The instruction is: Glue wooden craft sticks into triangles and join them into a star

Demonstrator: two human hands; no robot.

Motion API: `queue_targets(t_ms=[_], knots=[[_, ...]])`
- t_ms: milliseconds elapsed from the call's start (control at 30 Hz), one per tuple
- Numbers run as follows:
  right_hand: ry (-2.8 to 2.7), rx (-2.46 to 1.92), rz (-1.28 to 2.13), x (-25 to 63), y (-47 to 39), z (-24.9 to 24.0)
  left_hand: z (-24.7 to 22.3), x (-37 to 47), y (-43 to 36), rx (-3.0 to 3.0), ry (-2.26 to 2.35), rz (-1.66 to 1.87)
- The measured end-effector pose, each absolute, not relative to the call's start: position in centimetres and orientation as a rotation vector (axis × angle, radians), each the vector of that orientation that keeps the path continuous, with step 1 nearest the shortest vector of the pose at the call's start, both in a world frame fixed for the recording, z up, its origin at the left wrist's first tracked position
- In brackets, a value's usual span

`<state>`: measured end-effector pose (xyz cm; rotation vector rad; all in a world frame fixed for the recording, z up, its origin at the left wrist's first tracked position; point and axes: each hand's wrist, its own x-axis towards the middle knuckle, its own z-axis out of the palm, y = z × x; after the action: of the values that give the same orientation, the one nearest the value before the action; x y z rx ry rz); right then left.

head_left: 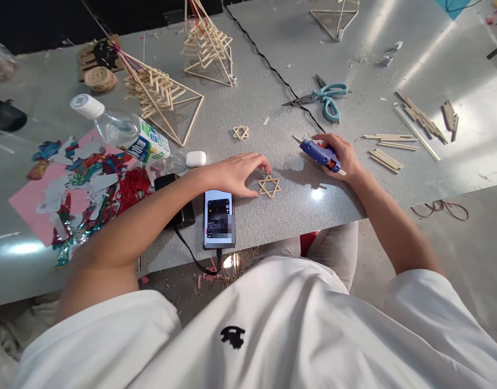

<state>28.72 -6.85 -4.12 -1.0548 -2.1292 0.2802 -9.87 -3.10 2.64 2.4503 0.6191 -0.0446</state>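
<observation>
My right hand (342, 154) is wrapped around a blue hot glue gun (319, 155), held over the table with its nozzle pointing up and left. My left hand (242, 175) reaches across to a small six-pointed star of wooden sticks (269, 186) lying flat. Its thumb and index finger are apart, with their tips at the star's left and top points; whether they touch it I cannot tell. Farther back lies a smaller wooden star (241, 132). Below my left hand is a lit phone (219, 219), its upper edge partly covered.
Stick pyramids (163, 100) stand at the back left, beside a plastic bottle (119, 129). Teal-handled scissors (331, 97) and a black cord (268, 59) lie behind the glue gun. Loose sticks (386, 160) are at right. Colourful scraps (82, 189) and a white case (195, 158) are left.
</observation>
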Motion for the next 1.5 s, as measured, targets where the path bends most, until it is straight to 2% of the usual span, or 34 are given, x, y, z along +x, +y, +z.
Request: queue_targets(t_ms=[900,1267,1500], knots=[[-2.190,-1.051,0.311,28.9,-6.8,-4.0,3.4,-9.6,-1.5,2.559,0.676,-0.021],[-2.355,-1.107,0.327,28.0,-7.9,-2.3,4.0,-9.9,0.7,2.576,0.658,-0.092],[-2.387,-1.144,0.293,27.7,-8.0,-2.2,4.0,-9.3,-0.3,2.739,0.637,0.046]])
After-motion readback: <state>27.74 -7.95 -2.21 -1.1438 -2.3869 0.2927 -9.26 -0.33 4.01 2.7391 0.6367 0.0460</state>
